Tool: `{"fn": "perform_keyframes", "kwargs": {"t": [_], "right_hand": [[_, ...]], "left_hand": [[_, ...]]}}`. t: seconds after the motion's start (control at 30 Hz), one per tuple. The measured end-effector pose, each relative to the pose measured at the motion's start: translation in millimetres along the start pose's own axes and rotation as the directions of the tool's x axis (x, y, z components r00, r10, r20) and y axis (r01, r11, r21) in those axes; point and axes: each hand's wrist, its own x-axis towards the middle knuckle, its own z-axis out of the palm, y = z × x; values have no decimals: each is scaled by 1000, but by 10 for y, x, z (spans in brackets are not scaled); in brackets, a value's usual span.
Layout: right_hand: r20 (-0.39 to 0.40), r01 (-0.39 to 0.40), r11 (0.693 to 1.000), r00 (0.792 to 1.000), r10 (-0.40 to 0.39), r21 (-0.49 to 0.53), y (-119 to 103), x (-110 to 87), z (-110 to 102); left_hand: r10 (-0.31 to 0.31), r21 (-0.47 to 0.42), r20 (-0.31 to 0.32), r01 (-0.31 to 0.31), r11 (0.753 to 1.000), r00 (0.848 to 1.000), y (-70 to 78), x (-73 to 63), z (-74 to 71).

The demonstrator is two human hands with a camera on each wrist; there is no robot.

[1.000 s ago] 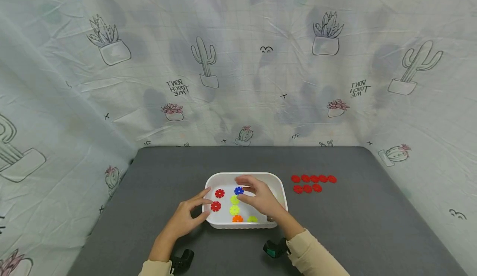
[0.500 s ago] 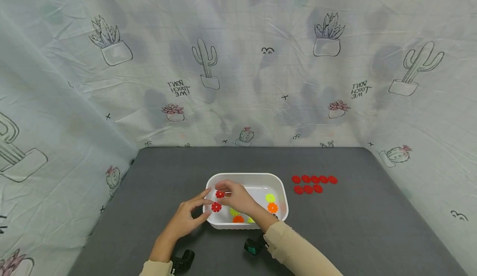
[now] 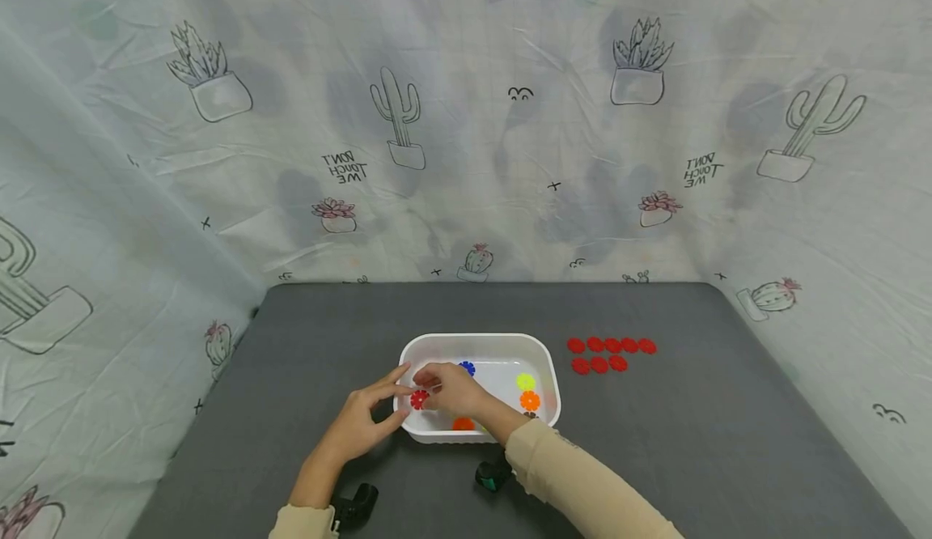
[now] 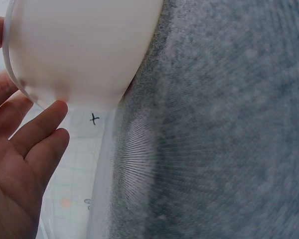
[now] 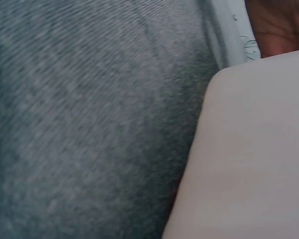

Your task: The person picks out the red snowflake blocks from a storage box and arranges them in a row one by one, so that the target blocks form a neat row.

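Observation:
A white plastic tray (image 3: 502, 345) holds several notched snowflake discs. My left hand (image 3: 358, 423) holds the tray's left side, its fingers on both sides of the rim in the left wrist view. Inside the tray, at the left, my right hand (image 3: 455, 389) has its fingertips bent together, seemingly pinching a red snowflake disc that they mostly hide. Another red disc (image 3: 418, 399) lies close under those fingertips. A blue disc (image 3: 468, 368) shows behind the hand, and an orange disc (image 3: 463, 424) lies in front. In the right wrist view, the tray wall hides most of the hand.
On the grey table (image 3: 349, 312), right of the tray, red discs (image 3: 612, 345) lie in two rows. A yellow disc (image 3: 526, 381), another orange disc (image 3: 530, 401) and a dark one (image 3: 531, 415) sit at the tray's right side. A cactus-print cloth (image 3: 495, 142) hangs behind.
My right hand has moved left across the tray, from beside the blue disc to the red discs, and its fingers have drawn together. The left hand has stayed on the tray's rim.

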Motion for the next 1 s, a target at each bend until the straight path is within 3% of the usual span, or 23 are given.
{"fn": "perform_keyframes", "kwargs": {"t": [0.3,0.53,1.0], "right_hand": [[-5,35,991,999,-36,-131,56,43,58],[1,100,962,995,-103,-253,62,74,101],[36,121,908,993,-116,-401,52,59,102]], "left_hand": [[10,4,7,-10,1000,1000,-28,-15,18],[26,18,-17,-25,1000,1000,-32,-22,34],[18,-5,2,-18,1000,1000,-49,-8,33]]}}
